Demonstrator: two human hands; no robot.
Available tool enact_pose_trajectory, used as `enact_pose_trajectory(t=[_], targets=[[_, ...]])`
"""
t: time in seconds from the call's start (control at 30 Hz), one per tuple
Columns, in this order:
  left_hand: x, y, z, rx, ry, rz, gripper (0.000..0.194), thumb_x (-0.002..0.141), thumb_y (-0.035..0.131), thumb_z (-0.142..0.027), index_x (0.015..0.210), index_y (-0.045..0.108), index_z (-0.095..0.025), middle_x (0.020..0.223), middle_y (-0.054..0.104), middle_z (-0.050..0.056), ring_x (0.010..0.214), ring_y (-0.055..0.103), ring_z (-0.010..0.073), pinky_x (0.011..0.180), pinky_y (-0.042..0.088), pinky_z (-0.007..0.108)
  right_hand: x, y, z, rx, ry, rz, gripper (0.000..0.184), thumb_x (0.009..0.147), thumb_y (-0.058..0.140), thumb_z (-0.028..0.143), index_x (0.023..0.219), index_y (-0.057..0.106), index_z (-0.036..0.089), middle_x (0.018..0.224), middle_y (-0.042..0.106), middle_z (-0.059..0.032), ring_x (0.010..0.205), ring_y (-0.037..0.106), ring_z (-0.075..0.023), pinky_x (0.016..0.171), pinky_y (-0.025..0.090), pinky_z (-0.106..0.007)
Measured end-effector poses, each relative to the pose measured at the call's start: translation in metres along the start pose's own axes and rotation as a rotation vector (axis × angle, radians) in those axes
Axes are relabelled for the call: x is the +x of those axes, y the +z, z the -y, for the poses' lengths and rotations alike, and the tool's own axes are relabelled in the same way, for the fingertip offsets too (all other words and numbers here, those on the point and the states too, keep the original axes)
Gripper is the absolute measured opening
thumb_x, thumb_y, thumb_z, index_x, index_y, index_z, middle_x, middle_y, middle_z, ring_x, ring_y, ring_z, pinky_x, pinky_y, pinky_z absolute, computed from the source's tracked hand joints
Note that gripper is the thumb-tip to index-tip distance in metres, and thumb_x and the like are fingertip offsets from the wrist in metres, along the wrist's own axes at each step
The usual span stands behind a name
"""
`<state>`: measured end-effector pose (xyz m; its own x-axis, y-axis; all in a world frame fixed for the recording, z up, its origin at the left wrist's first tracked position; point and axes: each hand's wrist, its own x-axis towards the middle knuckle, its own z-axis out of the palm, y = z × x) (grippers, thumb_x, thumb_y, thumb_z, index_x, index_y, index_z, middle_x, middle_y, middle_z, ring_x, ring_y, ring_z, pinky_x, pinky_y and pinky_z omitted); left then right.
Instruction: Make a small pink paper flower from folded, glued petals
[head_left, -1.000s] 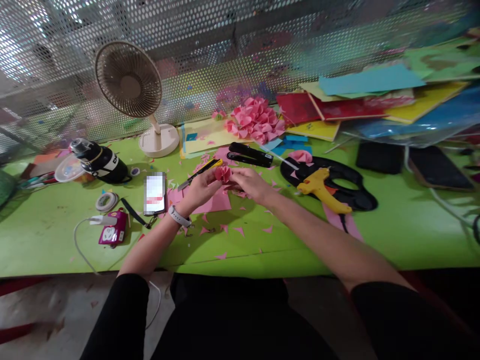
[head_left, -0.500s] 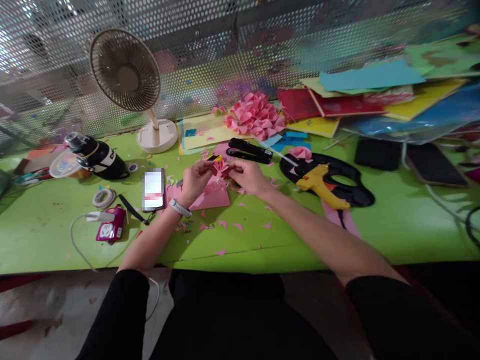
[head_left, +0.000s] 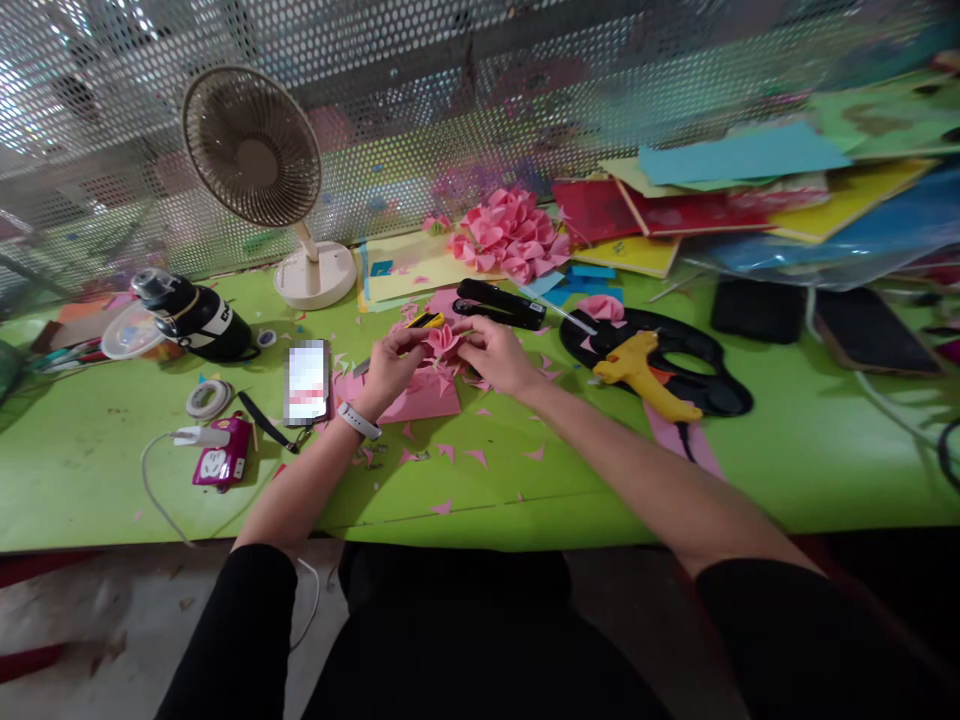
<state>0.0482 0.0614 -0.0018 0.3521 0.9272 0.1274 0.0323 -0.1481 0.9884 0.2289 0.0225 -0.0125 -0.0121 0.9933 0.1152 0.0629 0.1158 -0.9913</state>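
Observation:
Between my two hands is a pink paper flower [head_left: 442,342] with folded petals. My left hand [head_left: 391,362], with a pale watch band at the wrist, pinches its left side. On the right side, the fingers of my right hand [head_left: 491,352] close on its petals. Below them lie pink paper sheets [head_left: 424,398] and small cut scraps. Just behind my left fingers rests a yellow-and-black cutter [head_left: 427,320]. A black stapler [head_left: 501,303] lies behind my right hand. My fingertips partly hide the flower's lower part.
A heap of pink paper flowers [head_left: 514,235] sits at the back. On the right, a yellow glue gun [head_left: 637,370] lies over a black stand [head_left: 724,385]. A fan [head_left: 315,275], a black bottle [head_left: 202,318], a phone [head_left: 306,382] and a plugged purple adapter [head_left: 223,455] stand left.
The flower has turned in my fingers, and its petals now look more cupped and upright. My left hand has shifted slightly down. The other things stay in place.

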Motion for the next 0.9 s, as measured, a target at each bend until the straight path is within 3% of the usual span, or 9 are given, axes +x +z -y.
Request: enact_pose_trajectory(t=[0.23, 0.4, 0.57, 0.9], targets=[[-0.002, 0.0, -0.002, -0.064, -0.048, 0.016, 0.022, 0.078, 0.063, -0.017, 0.096, 0.075, -0.013, 0.086, 0.076, 0.005, 0.073, 0.071, 0.0108, 0.079, 0.062, 0.029, -0.006, 0.001, 0.012, 0.043, 0.059, 0.059, 0.031, 0.085, 0.068, 0.032, 0.112, 0.058, 0.022, 0.073, 0.076, -0.0014, 0.058, 0.072, -0.0176, 0.05, 0.055, -0.026], [0.0, -0.002, -0.003, -0.056, -0.113, 0.051, 0.018, 0.079, 0.067, -0.017, 0.095, 0.074, -0.012, 0.079, 0.073, 0.003, 0.069, 0.069, 0.0097, 0.079, 0.061, 0.03, -0.007, 0.002, 0.015, 0.087, 0.104, 0.033, 0.024, 0.083, 0.067, 0.025, 0.106, 0.059, 0.023, 0.068, 0.075, -0.0006, 0.058, 0.072, -0.0187, 0.051, 0.057, -0.027], [0.002, 0.0, -0.005, -0.196, -0.212, 0.093, 0.017, 0.082, 0.07, -0.018, 0.098, 0.072, -0.013, 0.087, 0.074, 0.003, 0.072, 0.069, 0.01, 0.08, 0.061, 0.031, -0.003, 0.002, 0.01, 0.214, 0.172, -0.001, 0.024, 0.079, 0.065, 0.018, 0.102, 0.059, 0.023, 0.063, 0.072, 0.0011, 0.057, 0.072, -0.0197, 0.052, 0.059, -0.029], [0.006, 0.002, -0.002, -0.183, -0.214, 0.069, 0.012, 0.081, 0.067, -0.01, 0.091, 0.073, -0.013, 0.081, 0.074, 0.002, 0.068, 0.068, 0.008, 0.08, 0.059, 0.027, 0.002, 0.002, 0.008, 0.249, 0.176, -0.031, 0.02, 0.078, 0.063, 0.015, 0.095, 0.058, 0.025, 0.06, 0.07, 0.0022, 0.055, 0.07, -0.0199, 0.059, 0.06, -0.035]])
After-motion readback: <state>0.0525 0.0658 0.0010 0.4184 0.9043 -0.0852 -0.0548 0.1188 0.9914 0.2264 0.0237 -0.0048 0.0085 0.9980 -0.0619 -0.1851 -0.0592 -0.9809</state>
